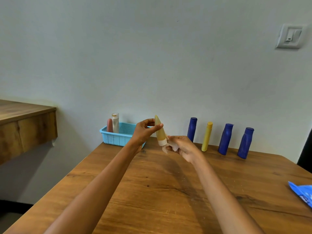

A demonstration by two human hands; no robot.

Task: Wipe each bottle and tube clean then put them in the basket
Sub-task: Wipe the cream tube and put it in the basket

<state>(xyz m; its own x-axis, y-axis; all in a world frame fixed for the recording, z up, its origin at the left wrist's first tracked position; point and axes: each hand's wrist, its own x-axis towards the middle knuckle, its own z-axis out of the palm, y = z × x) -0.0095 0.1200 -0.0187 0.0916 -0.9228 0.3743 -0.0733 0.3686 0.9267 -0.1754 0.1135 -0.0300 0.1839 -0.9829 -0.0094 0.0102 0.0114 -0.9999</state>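
Note:
My left hand point(144, 130) pinches a pale yellow tube point(160, 132) near its narrow top and holds it upright above the table. My right hand point(181, 146) grips a crumpled pale wipe point(170, 146) against the tube's white cap end. Behind the left hand sits a light blue basket point(118, 136) at the table's far left corner, with a pink tube point(109, 125) and a white tube point(115, 123) standing in it. Along the wall stand three dark blue bottles point(192, 129) point(225, 139) point(245, 143) and a yellow tube point(207, 136).
The wooden table point(168, 191) fills the lower view. A blue wipes packet point(302, 193) lies at its right edge. A wooden shelf point(25, 125) juts out at the left, and a light switch point(289, 36) is on the wall at upper right.

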